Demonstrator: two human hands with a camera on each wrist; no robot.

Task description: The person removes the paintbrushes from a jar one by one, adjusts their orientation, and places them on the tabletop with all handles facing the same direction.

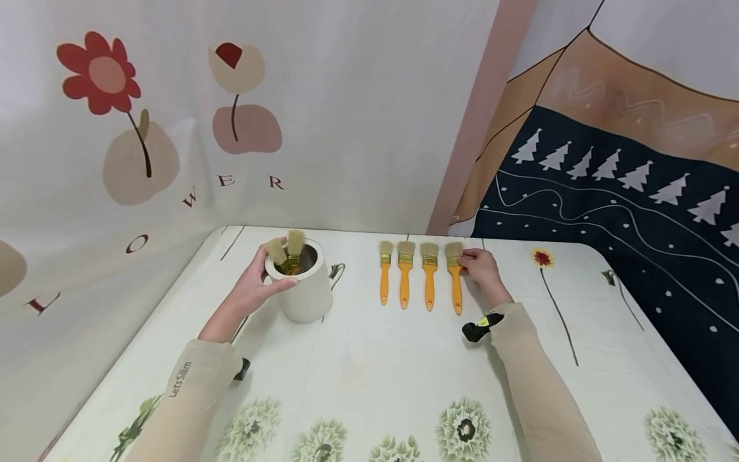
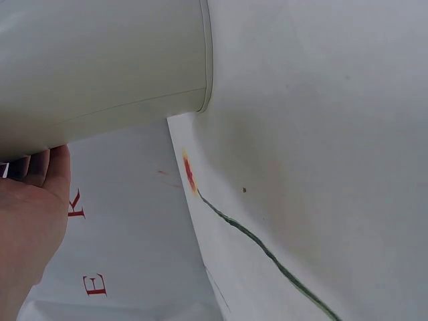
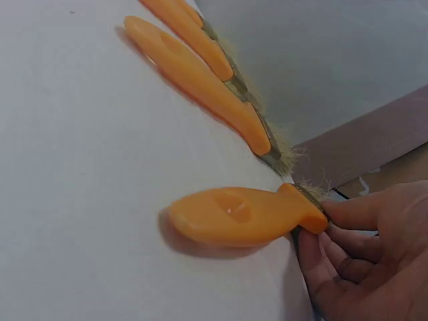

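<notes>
- One table (image 1: pixel 369 385) under a flowered cloth is carrying everything; printed backdrops (image 1: pixel 346 115) are hanging behind it.
- One white pot (image 1: pixel 306 285) is standing upright left of centre, with two brushes (image 1: pixel 287 251) sticking out bristles-up.
- Left hand (image 1: pixel 254 285) is wrapping the pot's rim and wall, thumb curling over the front. Pot is looking smooth and rigid, probably heavyish, so a whole-hand hold on the wall is suiting it.
- Four orange brushes (image 1: pixel 418 274) are lying in a row right of the pot, bristles pointing away, handles near each other but apart.
- Right hand (image 1: pixel 482 269) is pinching the rightmost brush (image 3: pixel 247 215) at its ferrule, fingertips (image 3: pixel 348 214) pressing together round the metal band, handle lying flat on the cloth.
- Brush is looking light, with a stiff, glossy, maybe slippery handle and soft bristles; ferrule or handle neck is the sensible place to grip.
</notes>
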